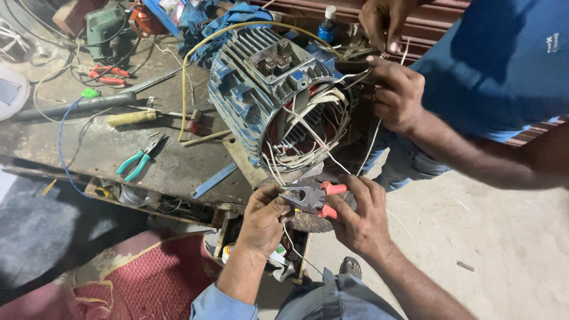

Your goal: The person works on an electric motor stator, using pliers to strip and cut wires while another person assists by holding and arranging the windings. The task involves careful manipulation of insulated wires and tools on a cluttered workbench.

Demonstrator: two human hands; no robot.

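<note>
1. Holding the red-handled pliers [309, 198] just below the blue motor [269, 89], the right hand [358, 216] has fingers curled tight on the handles;
2. The left hand [264, 216] pinches a thin white wire [290, 234] at the pliers' nose; the wire's far end is hard to see.

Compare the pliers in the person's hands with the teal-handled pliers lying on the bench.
The red-handled pliers have red grips; the teal-handled pliers have teal ones. The red-handled pliers are held by the right hand with the left hand at their jaws, while the teal-handled pliers lie untouched on the workbench. The red-handled pliers sit below the blue motor housing; the teal-handled pliers lie to its left. Both have dark metal jaws.
</note>
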